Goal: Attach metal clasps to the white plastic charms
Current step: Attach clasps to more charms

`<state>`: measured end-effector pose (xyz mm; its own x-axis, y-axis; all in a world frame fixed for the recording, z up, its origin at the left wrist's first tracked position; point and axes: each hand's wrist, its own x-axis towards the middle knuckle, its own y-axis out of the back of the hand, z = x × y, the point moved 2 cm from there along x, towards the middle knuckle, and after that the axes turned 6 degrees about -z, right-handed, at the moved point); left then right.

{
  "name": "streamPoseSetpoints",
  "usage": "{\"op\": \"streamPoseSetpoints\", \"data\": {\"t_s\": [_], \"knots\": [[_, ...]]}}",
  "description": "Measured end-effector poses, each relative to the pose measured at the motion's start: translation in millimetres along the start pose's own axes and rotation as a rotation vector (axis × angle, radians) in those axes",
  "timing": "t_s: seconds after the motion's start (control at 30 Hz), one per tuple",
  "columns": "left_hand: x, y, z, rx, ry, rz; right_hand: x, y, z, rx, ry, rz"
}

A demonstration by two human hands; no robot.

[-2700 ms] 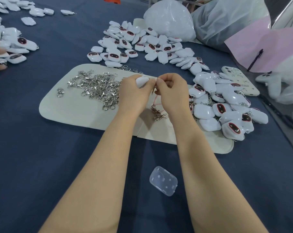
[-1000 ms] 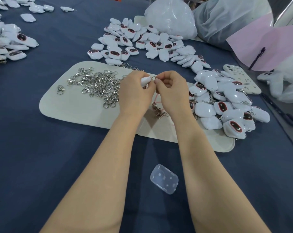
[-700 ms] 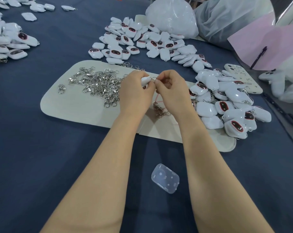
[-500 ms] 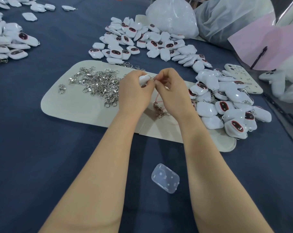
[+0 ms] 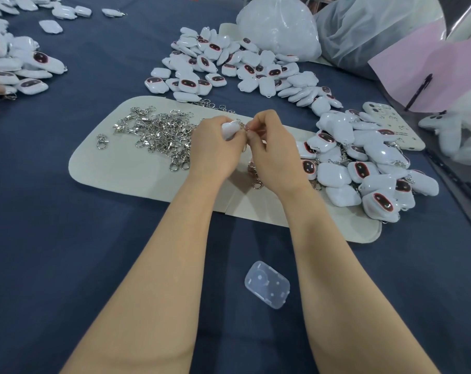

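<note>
A clasp is being fitted to a charm at frame centre.

The white charm (image 5: pixel 229 128) is being clamped in the left hand (image 5: pixel 215 147) above the mat (image 5: pixel 115 168), while a small ring is being pinched by the right hand (image 5: pixel 272 149); the dangling clasp (image 5: pixel 256 179) could be dropped if that pinch is loosened.

A: Any change?
B: Small. Left hand (image 5: pixel 215 147) and right hand (image 5: pixel 272 149) edged up the mat (image 5: pixel 121 168), away from the body, pinching closer at the charm (image 5: pixel 229 129).
A: The clasp (image 5: pixel 256 179)?
B: Dangles under the right hand, a bit shifted with it.
</note>
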<state>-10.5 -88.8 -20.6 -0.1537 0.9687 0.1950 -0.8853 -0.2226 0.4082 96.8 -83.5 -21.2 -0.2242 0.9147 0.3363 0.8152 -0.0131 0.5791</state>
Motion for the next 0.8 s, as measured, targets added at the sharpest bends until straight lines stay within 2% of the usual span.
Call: {"op": "streamPoseSetpoints", "data": {"t_s": [0.17, 0.4, 0.6, 0.8], "knots": [[1.8, -0.2, 3.0, -0.119, 0.007, -0.062, 0.9, 1.3, 2.9, 0.022, -0.056, 0.05], [0.2, 2.1, 7.8, -0.42, 0.161, -0.175, 0.6, 6.0, 8.9, 0.136, -0.16, 0.107], [-1.3, 1.4, 5.0, -0.289, 0.026, -0.237, 1.0, 9.0, 8.9, 0.043, -0.132, 0.115], [0.9, 1.4, 1.2, -0.23, 0.001, -0.18, 0.4, 8.6, 7.1, 0.059, -0.136, 0.112]]}}
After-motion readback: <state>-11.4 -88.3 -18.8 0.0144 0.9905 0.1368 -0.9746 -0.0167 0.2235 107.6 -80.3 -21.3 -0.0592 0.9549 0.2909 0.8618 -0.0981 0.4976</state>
